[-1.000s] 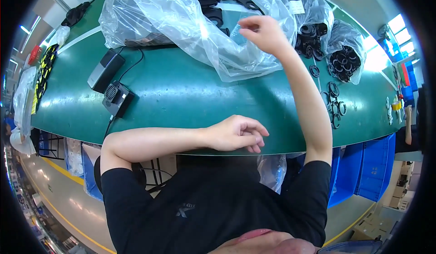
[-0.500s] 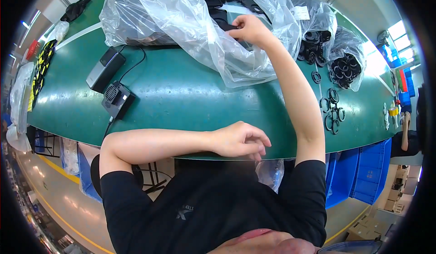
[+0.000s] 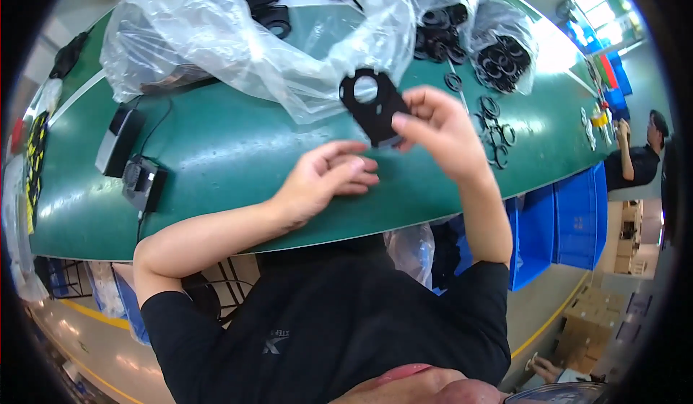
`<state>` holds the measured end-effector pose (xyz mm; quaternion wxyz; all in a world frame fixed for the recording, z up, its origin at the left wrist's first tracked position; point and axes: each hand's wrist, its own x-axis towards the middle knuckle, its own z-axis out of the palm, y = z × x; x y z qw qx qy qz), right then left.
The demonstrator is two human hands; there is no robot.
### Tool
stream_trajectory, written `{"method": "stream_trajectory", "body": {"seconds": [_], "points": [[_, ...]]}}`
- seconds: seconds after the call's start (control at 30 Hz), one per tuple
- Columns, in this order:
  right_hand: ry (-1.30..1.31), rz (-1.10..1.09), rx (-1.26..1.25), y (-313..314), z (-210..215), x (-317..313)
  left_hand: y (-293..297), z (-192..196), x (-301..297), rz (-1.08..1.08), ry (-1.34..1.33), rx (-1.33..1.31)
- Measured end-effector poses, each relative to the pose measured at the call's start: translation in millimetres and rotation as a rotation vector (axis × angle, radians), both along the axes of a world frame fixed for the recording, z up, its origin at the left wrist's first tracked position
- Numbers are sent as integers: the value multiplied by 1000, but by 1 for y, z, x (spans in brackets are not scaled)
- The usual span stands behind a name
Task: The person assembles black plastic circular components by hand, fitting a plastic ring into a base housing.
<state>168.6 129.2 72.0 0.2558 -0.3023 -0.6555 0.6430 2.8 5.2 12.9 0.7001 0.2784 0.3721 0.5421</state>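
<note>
Right hand (image 3: 440, 126) back from clear plastic bag (image 3: 238, 43), now pinching flat black plate with round hole (image 3: 372, 104) above green table (image 3: 238, 158). Left hand (image 3: 325, 176) lifted toward it, fingers loosely curled, empty. I read part as picked, ready for handling.

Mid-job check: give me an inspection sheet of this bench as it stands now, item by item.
Surface: green table, bare in front of the hands.
Job's things: flat black part with a round hole, held above the table edge.
Clutter: large clear plastic bag of black parts; two smaller bags of black rings; loose black rings.
Grippers: right hand pinches the part; left hand open beside it, not touching it.
Cables: black cable running by a black power adapter and a small black device.
Surroundings: blue bins; another person at the table's far right.
</note>
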Motion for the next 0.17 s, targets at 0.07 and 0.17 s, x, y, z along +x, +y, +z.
{"method": "stream_trajectory", "body": {"seconds": [0.07, 0.17], "points": [[-25, -5, -93, -27, -13, 25, 7, -6, -1, 36, -11, 22], [-72, 3, -176, -55, -25, 38, 9, -14, -2, -107, 115, 17]]}}
